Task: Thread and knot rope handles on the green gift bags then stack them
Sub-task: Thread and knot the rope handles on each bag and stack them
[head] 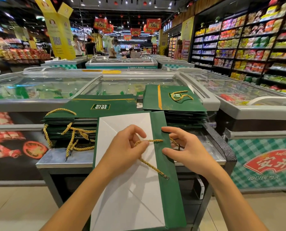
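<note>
A flattened green gift bag (168, 189) lies open in front of me, its white inside (130, 189) facing up and its green top band on the right. A gold rope (151, 165) runs across the white inside and passes through the band. My left hand (124, 149) pinches the rope near a small loop. My right hand (187, 147) grips the green band's edge, thumb on top, fingers behind with the rope's other part. A stack of green bags with gold handles (82, 112) sits at the left. Another stack (174, 104) sits at the right.
The bags rest on a grey metal cart top (64, 157) with a black right rim. Glass-lidded freezer chests (44, 87) stand behind and to the right. Snack shelves (249, 47) line the right aisle. Several people stand far back by a yellow pillar (59, 29).
</note>
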`<state>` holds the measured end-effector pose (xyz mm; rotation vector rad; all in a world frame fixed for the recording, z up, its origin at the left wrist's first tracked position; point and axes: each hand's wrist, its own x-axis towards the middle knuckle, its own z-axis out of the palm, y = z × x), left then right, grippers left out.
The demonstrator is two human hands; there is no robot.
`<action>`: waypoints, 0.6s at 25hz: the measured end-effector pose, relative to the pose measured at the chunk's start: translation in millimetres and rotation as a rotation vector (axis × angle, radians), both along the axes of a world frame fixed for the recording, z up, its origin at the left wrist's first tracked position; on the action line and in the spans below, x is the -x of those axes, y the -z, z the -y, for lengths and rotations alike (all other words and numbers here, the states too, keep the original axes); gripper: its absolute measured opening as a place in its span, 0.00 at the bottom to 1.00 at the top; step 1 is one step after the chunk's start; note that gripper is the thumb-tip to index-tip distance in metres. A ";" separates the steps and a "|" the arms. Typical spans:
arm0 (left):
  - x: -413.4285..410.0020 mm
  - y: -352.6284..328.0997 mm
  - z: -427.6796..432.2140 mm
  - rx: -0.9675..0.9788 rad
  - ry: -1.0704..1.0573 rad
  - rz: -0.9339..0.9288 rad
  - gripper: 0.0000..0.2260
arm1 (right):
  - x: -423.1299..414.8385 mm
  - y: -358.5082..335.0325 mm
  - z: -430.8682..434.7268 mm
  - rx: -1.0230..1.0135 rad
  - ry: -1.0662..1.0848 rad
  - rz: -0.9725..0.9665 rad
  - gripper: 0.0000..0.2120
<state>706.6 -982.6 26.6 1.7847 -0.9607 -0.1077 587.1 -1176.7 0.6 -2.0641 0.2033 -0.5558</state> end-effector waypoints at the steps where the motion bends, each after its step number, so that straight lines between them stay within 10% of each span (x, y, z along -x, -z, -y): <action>1: -0.8 1.3 -1.6 -0.037 -0.010 0.116 0.03 | 0.1 0.5 0.9 0.011 0.006 0.001 0.28; 7: -1.9 11.6 -9.7 -0.095 -0.092 0.297 0.03 | 0.8 -0.2 2.0 -0.004 0.003 0.000 0.28; 15: -9.2 5.0 -23.1 0.094 0.070 -0.144 0.04 | 2.6 -3.1 2.3 -0.074 -0.009 0.001 0.27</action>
